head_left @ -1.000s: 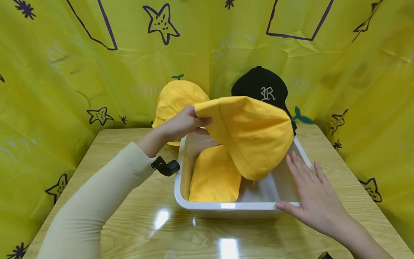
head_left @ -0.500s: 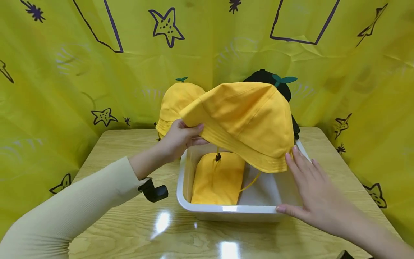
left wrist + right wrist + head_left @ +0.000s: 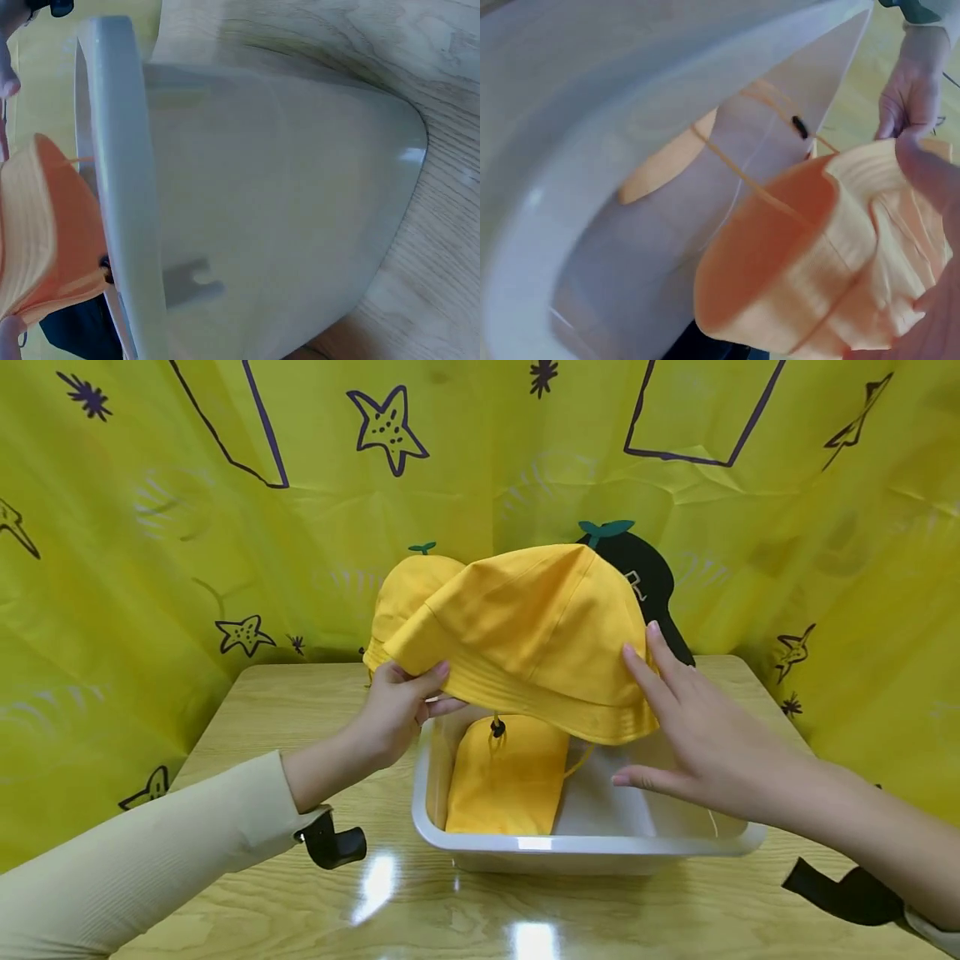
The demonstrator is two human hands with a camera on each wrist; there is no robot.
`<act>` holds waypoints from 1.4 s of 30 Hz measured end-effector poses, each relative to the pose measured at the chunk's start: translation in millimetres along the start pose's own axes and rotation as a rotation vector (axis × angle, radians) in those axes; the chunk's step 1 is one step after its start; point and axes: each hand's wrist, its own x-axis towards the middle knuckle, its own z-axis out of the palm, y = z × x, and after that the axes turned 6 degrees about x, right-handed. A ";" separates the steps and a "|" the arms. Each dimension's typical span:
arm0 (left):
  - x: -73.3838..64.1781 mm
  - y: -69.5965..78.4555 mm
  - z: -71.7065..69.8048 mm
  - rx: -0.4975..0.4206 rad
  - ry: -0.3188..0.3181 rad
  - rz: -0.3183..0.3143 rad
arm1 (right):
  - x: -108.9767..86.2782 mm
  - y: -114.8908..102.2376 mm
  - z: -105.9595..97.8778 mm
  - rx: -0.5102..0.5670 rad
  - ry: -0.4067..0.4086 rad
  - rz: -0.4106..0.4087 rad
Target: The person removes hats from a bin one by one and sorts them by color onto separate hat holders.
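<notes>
A yellow bucket hat (image 3: 540, 618) with a green sprout on its crown is held up over a white plastic bin (image 3: 592, 845). My left hand (image 3: 397, 706) pinches its brim at the left, thumb on the outer side. Straight fingers of my right hand (image 3: 690, 718) touch the hat's right side, the thumb stretched apart from them. From the hat hangs a yellow chin cord (image 3: 742, 180) with a black toggle (image 3: 800, 127). A folded yellow cloth piece (image 3: 510, 785) lies in the bin's left part. The right wrist view shows the hat's inside, opening toward the bin.
Behind the bin stand another yellow hat with a sprout (image 3: 408, 589), at left, and a black cap (image 3: 648, 577) with a light letter, at right, partly covered by the held hat. A wooden table (image 3: 300, 893) carries everything. Patterned yellow curtain (image 3: 465, 460) encloses the back and sides.
The bucket hat has swung more upright and shifted left with the left hand, its sprout now pointing up. My right hand has left the bin's rim and come up to the hat's side.
</notes>
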 end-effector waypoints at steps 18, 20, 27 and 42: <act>-20.1 14.4 11.0 -0.107 0.019 -0.003 | 49.8 -4.7 -9.9 -0.028 0.179 -0.090; -22.5 16.7 11.7 -0.113 0.021 0.017 | 54.1 -5.2 -11.7 -0.036 0.171 -0.095; -28.8 20.2 12.0 -0.093 0.064 0.113 | 69.1 -7.3 -5.5 -0.082 0.225 -0.117; -31.0 19.6 7.7 -0.123 0.118 0.170 | 95.3 -1.2 35.4 -0.255 0.495 -0.303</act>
